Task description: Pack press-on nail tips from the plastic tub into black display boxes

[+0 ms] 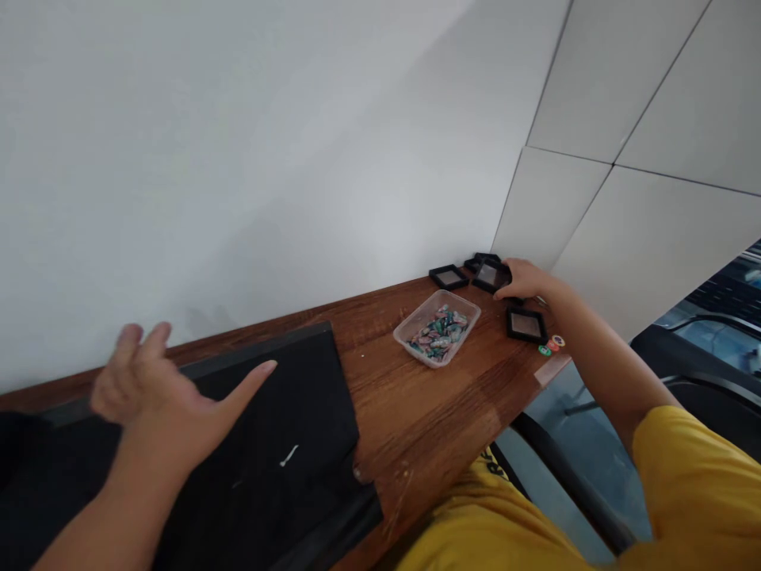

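My left hand (158,388) hangs over the black covering on the table, fingers raised and thumb stretched out wide, with nothing in it. At the table's far right end, my right hand (526,279) has its fingers and thumb around the edge of a small black square frame (492,274) with a clear middle. More frames of this kind lie about it: one (449,277) to the left by the wall, one (526,324) nearer me, and some partly hidden behind. A clear plastic tub (404,337) holds many small, shiny, multicoloured pieces (441,333).
The black covering (285,404) lies over the table's left part, with a small white scrap (289,455) on it. Round stickers (554,343) mark the brown wooden table (410,404) at its right edge. White walls (297,159) close off the back and right. A chair (571,476) stands below.
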{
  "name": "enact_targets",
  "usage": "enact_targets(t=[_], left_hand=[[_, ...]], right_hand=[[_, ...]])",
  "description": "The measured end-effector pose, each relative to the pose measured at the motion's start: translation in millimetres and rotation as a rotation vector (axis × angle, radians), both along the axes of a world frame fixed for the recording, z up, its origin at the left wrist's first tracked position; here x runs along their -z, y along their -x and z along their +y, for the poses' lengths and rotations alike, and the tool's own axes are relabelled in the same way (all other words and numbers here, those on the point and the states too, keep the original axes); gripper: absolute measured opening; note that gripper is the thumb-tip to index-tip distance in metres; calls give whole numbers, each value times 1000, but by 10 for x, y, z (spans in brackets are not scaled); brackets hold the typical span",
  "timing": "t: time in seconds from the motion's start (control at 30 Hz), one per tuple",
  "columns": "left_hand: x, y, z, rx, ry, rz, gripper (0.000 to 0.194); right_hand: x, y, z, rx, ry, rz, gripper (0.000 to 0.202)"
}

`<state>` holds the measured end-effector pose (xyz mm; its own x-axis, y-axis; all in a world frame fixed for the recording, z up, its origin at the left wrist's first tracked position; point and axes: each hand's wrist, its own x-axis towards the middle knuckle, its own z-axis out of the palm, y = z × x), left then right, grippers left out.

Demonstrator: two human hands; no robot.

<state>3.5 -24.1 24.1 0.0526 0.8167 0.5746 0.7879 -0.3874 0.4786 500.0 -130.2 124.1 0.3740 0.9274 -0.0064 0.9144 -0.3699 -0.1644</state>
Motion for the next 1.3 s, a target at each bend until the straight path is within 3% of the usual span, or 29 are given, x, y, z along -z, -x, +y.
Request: enact_targets(t=[0.13,0.27,0.33,0.4,0.47,0.57,0.67,0.8,1.07,1.3], left_hand=[[-17,-60,27,56,41,-25,114],[32,-45,11,258,77,-19,103],[59,-51,-34,355,90,-23,96],[79,-71,-89,448,116,-90,100],[93,-97,-134,570,192,-228,98],[101,-133,-162,726,367,-455,79],[81,-153,-156,851,485,-688,73],[45,-155,-148,903,615,-835,69],[45,-176,-190,882,664,-852,62],[56,-149,-201,847,683,-820,63]], right_hand=[[-225,376,25,-148,-88,158,79],[-278,1230,50,-451,-94,461,95],[-241,1718,74,-538,-93,544,104],[-161,2152,133,-586,-104,603,108],[-40,2492,238,-624,-103,756,99],[173,2811,436,-646,-37,1057,75],[344,2920,576,-598,33,1291,55],[462,2853,598,-548,33,1371,62],[581,2725,539,-648,22,1325,69],[612,2743,521,-632,18,1265,74]])
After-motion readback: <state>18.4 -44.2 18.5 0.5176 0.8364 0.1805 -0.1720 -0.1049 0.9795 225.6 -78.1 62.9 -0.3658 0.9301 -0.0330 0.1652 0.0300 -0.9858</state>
